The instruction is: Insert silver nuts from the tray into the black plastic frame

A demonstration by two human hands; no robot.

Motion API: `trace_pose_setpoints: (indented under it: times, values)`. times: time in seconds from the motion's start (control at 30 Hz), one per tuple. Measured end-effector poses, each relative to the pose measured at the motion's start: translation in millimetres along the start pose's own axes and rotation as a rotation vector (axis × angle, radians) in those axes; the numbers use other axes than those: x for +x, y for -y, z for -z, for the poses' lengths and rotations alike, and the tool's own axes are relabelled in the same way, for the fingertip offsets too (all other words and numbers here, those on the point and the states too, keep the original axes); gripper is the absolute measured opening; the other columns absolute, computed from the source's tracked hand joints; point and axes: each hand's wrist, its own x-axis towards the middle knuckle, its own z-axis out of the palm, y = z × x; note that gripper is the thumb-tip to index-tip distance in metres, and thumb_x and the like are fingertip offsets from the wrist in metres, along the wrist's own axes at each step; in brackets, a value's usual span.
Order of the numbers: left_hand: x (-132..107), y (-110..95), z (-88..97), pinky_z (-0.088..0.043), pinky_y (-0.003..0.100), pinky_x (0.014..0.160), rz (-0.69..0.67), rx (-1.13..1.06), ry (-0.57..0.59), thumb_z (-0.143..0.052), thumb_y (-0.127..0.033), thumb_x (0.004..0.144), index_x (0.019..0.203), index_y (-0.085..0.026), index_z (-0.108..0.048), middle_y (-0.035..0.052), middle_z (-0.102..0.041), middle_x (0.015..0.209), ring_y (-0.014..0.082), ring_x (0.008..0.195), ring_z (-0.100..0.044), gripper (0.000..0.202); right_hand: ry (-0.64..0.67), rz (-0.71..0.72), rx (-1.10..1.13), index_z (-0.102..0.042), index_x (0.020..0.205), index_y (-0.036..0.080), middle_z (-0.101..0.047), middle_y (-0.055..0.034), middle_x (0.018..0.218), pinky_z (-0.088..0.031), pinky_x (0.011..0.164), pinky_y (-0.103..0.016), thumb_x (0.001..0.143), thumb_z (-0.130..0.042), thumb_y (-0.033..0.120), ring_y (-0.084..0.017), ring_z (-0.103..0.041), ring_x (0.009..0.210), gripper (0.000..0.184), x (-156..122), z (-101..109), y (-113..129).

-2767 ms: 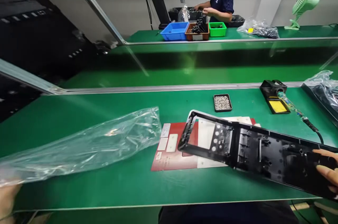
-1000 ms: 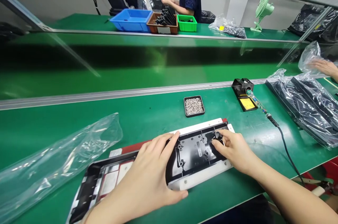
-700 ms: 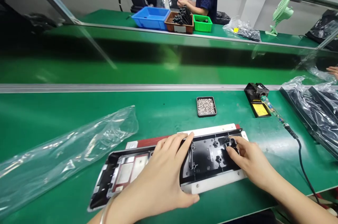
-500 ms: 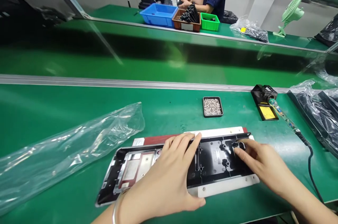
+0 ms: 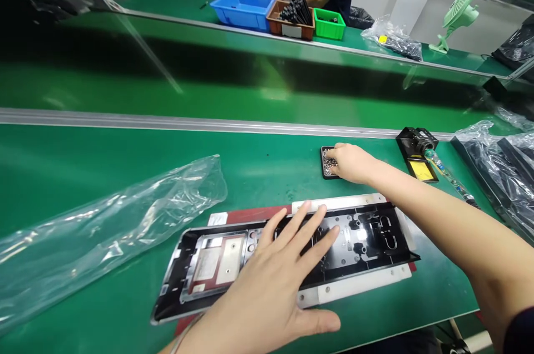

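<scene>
Black plastic panel is lying under my flat, open left hand; my right hand is now reaching into the screw tray, fingers curled, grip unclear

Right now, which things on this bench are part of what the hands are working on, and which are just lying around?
In hand:
- left hand flat on the black housing
- right hand in the screw tray
- white plate under the housing

Lying about:
- clear bag
- soldering iron stand
- bagged parts
- green fan
</scene>
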Motion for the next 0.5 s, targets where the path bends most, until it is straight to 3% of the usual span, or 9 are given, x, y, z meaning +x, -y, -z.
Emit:
trace_pose_setpoints:
  times: [0.17, 0.33, 0.4, 0.5]
  values:
    - [-1.0, -0.1, 1.7, -0.033, 0.059, 0.102, -0.021, -0.018, 0.031, -0.036, -0.075, 0.084, 0.146, -0.020, -0.024, 0.0128, -0.016, 0.151, 0.0382, 0.136, -0.025, 0.083, 0.040, -0.039, -0.006, -0.055, 0.127, 0.018, -0.045, -0.0055, 0.109, -0.040, 0.072, -0.025, 0.094, -0.067, 0.011, -0.021, -0.052, 0.092, 0.036, 3.5, -4.3, -1.6]
    - [-1.1, -0.4, -0.4, -0.037, 0.058, 0.102, -0.023, -0.027, -0.003, -0.034, -0.075, 0.085, 0.146, -0.015, -0.023, 0.0137, -0.016, 0.151, 0.0363, 0.138, -0.021, 0.086, 0.066, -0.030, 0.013, -0.062, 0.100, 0.012, -0.046, -0.0039, 0.100, -0.036, 0.070, -0.022, 0.090, -0.068, 0.007, -0.015, -0.050, 0.082, 0.013, 9.7, -3.5, -4.1]
    - [-1.3, -2.9, -1.1, -0.035, 0.056, 0.105, -0.011, -0.060, -0.060, -0.036, -0.066, 0.090, 0.145, -0.014, -0.023, 0.0132, -0.017, 0.151, 0.0340, 0.139, -0.019, 0.077, 0.064, -0.005, 0.016, -0.061, 0.090, 0.011, -0.047, -0.0030, 0.097, -0.034, 0.069, -0.021, 0.088, -0.069, 0.005, -0.014, -0.048, 0.080, 0.010, 11.1, -3.9, -3.6]
    - [-2.6, -8.9, 1.1, -0.031, 0.046, 0.111, 0.083, -0.240, -0.259, -0.048, -0.038, 0.095, 0.137, -0.015, -0.038, 0.0098, -0.025, 0.149, 0.0280, 0.138, -0.025, 0.049, 0.050, 0.024, 0.024, -0.060, 0.084, 0.010, -0.048, -0.0022, 0.093, -0.032, 0.067, -0.020, 0.086, -0.068, 0.002, -0.014, -0.047, 0.080, 0.011, 10.9, -5.7, -3.3]
